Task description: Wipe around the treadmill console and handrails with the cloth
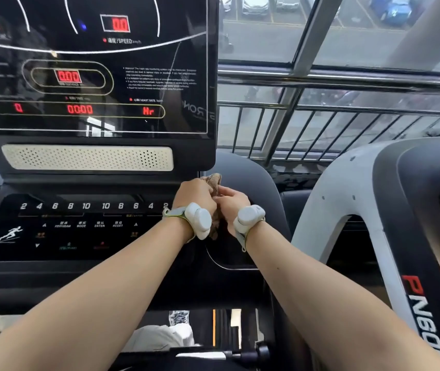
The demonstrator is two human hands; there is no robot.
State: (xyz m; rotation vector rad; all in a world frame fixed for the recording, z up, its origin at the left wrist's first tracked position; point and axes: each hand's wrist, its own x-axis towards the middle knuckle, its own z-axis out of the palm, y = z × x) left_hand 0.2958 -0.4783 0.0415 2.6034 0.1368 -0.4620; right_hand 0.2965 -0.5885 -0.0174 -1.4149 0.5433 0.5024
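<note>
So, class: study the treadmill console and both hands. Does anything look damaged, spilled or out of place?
Nothing stands out. Both hands, left hand and right hand, hold a crumpled brown cloth at the console; displays read zero.

The cloth (214, 183) bunched between the hands was brown with paler tan mottling. Each wrist carried a white device (199, 220) on a grey strap edged in yellow-green. The treadmill console (90, 62) was glossy black, its digits glowing red, its curved lines white and its oval outlines pale yellow. Below it ran a cream speaker grille (87, 158) dotted with small dark holes. The button panel (79, 226) was black with white numerals, plus small orange, green and red marks. The neighbouring machine (374, 210) was light grey and black, lettered in red and white. The window railing (347, 113) was silvery metal.
</note>
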